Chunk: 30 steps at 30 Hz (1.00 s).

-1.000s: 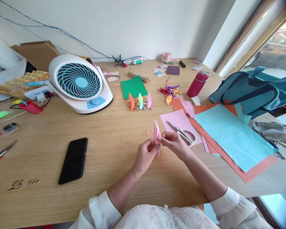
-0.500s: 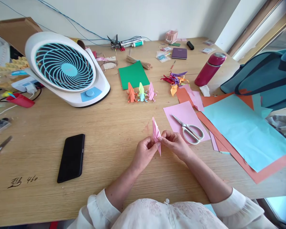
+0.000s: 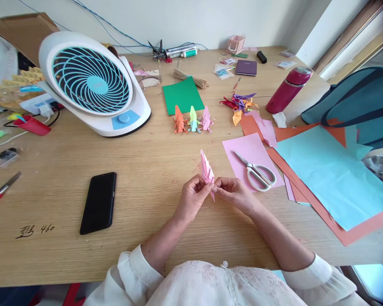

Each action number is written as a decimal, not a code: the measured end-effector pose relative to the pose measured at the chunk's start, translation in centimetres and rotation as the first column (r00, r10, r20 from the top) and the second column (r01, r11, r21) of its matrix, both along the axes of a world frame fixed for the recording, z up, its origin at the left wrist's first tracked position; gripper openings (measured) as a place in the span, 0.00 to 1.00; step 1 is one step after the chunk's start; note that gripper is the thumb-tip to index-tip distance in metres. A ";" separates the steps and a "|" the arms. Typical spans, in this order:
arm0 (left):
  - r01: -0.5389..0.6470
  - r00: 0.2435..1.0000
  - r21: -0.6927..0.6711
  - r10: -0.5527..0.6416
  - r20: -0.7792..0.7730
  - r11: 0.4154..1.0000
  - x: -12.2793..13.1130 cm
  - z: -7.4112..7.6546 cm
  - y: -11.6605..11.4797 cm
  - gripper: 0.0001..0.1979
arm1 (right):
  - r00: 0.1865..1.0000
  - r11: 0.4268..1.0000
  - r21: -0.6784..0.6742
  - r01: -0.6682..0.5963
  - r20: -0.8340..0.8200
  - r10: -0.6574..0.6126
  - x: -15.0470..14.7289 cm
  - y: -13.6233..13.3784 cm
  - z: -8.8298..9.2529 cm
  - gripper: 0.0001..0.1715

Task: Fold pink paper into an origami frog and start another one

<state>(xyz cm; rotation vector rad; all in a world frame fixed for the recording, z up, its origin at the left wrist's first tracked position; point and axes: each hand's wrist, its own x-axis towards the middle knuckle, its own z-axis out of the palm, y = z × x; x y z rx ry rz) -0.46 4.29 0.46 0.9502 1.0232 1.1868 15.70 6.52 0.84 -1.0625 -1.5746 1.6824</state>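
Folded paper (image 3: 207,170), pink, is over desk (image 3: 147,191), btwn L hand (image 3: 193,196) & R hand (image 3: 235,194), long pt. up & tilted a bit L. L hand grips its lower part, thumb & fingers closed on it; R hand pinches it too, fingertips nr. L thumb. Scissors (image 3: 249,165) lie mostly on pink sheet (image 3: 263,151), just beyond R hand, blades pointing away & L. Three paper figures (image 3: 193,119) stand in a row farther off, nr. green sheet (image 3: 181,95). Phone (image 3: 98,203) lies flat, well L of L hand.
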 end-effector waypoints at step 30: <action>-0.071 0.990 -0.030 0.066 -0.128 0.997 -0.1 0.6 -0.1 0.12 | 0.988 0.996 0.048 -0.075 0.141 0.067 0.0 -0.3 -0.5 0.18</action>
